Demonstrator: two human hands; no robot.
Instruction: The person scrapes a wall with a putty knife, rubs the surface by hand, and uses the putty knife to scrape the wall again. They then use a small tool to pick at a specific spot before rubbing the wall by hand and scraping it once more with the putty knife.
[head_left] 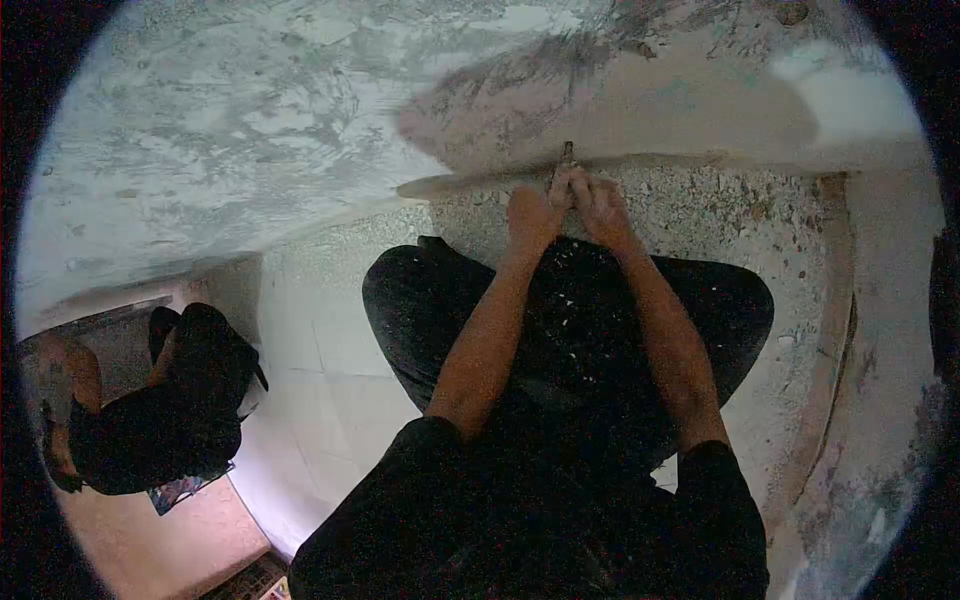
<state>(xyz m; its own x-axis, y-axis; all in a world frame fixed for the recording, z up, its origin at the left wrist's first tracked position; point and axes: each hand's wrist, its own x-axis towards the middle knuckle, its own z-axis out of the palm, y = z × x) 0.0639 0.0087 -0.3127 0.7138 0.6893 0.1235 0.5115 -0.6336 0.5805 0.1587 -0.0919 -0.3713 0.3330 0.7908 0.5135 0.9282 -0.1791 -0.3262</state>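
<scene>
Left hand (530, 215) and right hand (603, 205), pressed together, pinch a small tool (568, 153) just beyond the fingertips, its tip at the wall (250, 120) foot; a slip would likely scrape knuckles on rough plaster. Another person (160, 400) crouches well left.

Dim, soft, bluish fisheye picture with black vignetted corners; a dark shadow lies on the wall (250, 130), whose lines bow.
</scene>
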